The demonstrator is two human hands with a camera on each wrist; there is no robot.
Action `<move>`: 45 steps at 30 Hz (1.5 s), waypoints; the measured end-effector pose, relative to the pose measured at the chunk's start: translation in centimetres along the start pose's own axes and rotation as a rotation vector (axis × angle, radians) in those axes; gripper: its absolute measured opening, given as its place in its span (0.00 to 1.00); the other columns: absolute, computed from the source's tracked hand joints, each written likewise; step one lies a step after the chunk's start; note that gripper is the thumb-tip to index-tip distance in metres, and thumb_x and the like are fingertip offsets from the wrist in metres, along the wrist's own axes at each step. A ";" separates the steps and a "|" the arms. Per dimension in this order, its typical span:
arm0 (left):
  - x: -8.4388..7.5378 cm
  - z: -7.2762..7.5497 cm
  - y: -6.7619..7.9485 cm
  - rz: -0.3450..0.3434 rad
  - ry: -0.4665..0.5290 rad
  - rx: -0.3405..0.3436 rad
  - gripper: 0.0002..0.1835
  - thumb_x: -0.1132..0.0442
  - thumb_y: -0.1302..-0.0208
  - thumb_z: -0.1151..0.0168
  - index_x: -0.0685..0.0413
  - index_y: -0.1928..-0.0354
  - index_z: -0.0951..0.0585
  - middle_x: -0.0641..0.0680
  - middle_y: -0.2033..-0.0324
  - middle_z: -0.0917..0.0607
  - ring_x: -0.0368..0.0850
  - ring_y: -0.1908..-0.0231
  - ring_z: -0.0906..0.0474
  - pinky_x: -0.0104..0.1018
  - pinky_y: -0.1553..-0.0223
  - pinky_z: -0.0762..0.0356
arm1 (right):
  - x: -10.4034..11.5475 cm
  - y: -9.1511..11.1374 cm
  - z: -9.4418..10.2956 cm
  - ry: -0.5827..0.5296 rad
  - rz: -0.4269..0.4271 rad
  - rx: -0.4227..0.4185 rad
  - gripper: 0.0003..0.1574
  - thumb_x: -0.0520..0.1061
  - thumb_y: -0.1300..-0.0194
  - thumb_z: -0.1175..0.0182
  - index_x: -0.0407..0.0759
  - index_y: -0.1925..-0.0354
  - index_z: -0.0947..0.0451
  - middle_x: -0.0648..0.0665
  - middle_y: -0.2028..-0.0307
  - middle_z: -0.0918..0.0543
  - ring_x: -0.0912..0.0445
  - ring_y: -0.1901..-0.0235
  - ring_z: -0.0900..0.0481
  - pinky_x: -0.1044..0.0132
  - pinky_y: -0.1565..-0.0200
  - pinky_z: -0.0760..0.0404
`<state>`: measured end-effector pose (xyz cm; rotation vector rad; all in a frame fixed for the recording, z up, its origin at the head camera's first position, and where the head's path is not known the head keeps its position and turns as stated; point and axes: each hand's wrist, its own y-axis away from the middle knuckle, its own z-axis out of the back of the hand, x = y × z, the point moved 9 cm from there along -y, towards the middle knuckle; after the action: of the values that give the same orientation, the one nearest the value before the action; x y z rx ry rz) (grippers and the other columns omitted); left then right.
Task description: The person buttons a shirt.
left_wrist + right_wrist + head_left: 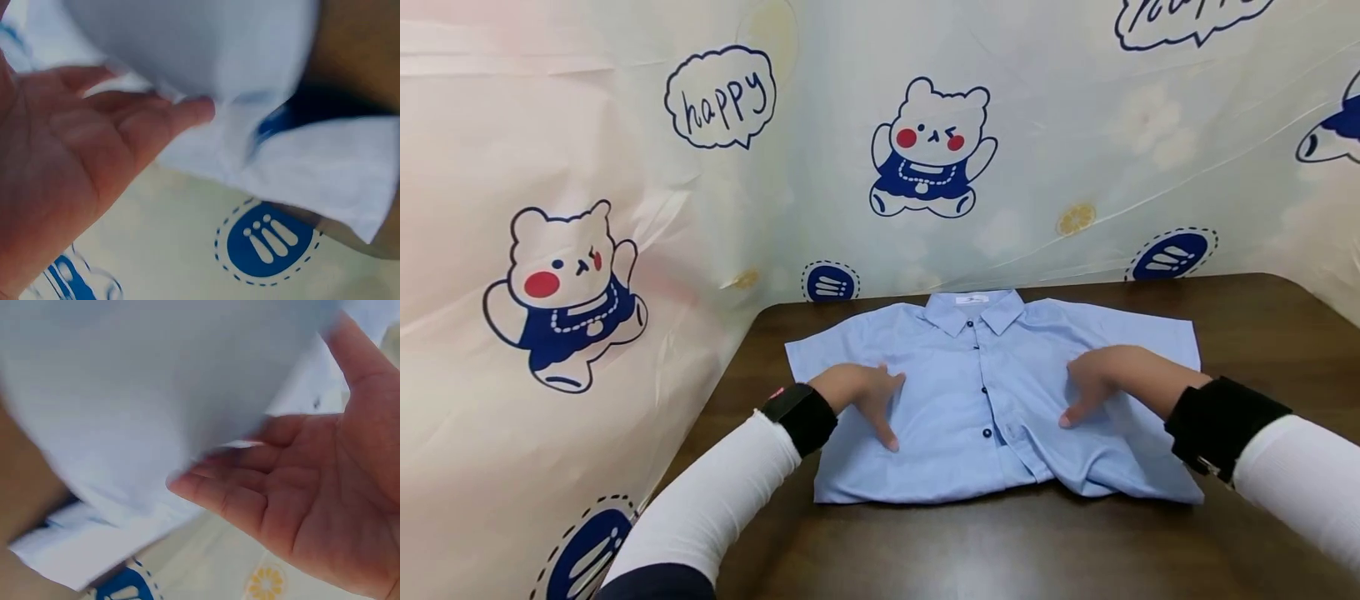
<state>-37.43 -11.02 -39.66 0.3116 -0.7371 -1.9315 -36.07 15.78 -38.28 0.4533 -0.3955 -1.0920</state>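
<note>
A light blue short-sleeved button-up shirt lies front up, its collar at the far side and dark buttons down the middle. My left hand is over the left half of its front, thumb spread from the fingers. Over the right half is my right hand, where the cloth is creased and the lower placket gapes. In the left wrist view, the left hand's fingers reach out straight against the pale cloth. The right wrist view likewise has extended fingers at blurred cloth.
The shirt is spread on a dark brown wooden table. Behind and to the left hangs a pale curtain printed with bears and "happy" bubbles, close to the table's far edge. Black straps and white sleeves cover the wrists and forearms.
</note>
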 end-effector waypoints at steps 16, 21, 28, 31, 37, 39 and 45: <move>-1.2 12.5 -9.7 0.031 0.562 -0.458 0.12 0.68 0.39 0.41 0.60 0.79 0.17 0.53 0.80 0.17 0.44 0.78 0.19 0.31 0.72 0.21 | 3.5 -10.4 10.0 -0.117 0.103 -0.376 0.08 0.36 0.35 0.41 0.31 0.63 0.17 0.43 0.71 0.17 0.51 0.69 0.20 0.61 0.64 0.21; -1.9 12.0 -12.2 0.080 0.564 -0.531 0.12 0.66 0.45 0.38 0.58 0.84 0.19 0.54 0.78 0.17 0.46 0.73 0.22 0.31 0.69 0.23 | 3.8 -13.4 8.9 -0.117 0.043 -0.387 0.17 0.46 0.39 0.36 0.40 0.80 0.27 0.48 0.81 0.27 0.54 0.79 0.29 0.62 0.72 0.28; -2.3 11.6 -12.4 0.172 0.588 -0.613 0.15 0.61 0.43 0.33 0.53 0.83 0.25 0.54 0.70 0.18 0.47 0.69 0.27 0.35 0.67 0.29 | 3.0 -14.6 8.8 -0.150 -0.031 -0.404 0.11 0.45 0.43 0.32 0.39 0.71 0.23 0.44 0.71 0.22 0.50 0.70 0.26 0.56 0.62 0.25; -2.2 11.9 -12.0 0.190 0.589 -0.662 0.13 0.61 0.43 0.33 0.54 0.82 0.24 0.55 0.69 0.17 0.48 0.68 0.24 0.33 0.66 0.28 | 3.0 -14.4 9.5 -0.132 -0.022 -0.436 0.08 0.38 0.45 0.34 0.39 0.75 0.25 0.44 0.74 0.24 0.50 0.73 0.28 0.59 0.69 0.28; -1.9 12.1 -11.1 0.197 0.652 -0.656 0.08 0.60 0.45 0.30 0.58 0.71 0.16 0.56 0.65 0.15 0.48 0.64 0.22 0.32 0.62 0.25 | 2.6 -12.7 10.4 -0.131 -0.026 -0.466 0.16 0.35 0.43 0.42 0.44 0.84 0.31 0.48 0.83 0.28 0.54 0.81 0.30 0.66 0.78 0.32; -1.6 11.9 -10.9 0.203 0.764 -0.641 0.09 0.60 0.45 0.28 0.59 0.69 0.15 0.55 0.66 0.15 0.47 0.66 0.20 0.31 0.64 0.23 | 2.5 -11.8 10.8 -0.187 -0.023 -0.494 0.19 0.35 0.42 0.43 0.45 0.86 0.33 0.50 0.85 0.32 0.56 0.83 0.32 0.67 0.79 0.34; -1.4 10.2 -11.5 0.150 1.447 -0.528 0.06 0.73 0.43 0.32 0.69 0.65 0.18 0.60 0.74 0.14 0.47 0.76 0.16 0.35 0.69 0.17 | 1.2 -9.3 11.1 -0.496 -0.024 -0.575 0.13 0.37 0.37 0.44 0.34 0.75 0.18 0.47 0.82 0.25 0.55 0.80 0.26 0.66 0.74 0.29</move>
<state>-50.33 -2.59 -38.87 1.0803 0.6635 -1.1989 -48.30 9.34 -33.75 -0.3312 -0.4845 -1.2779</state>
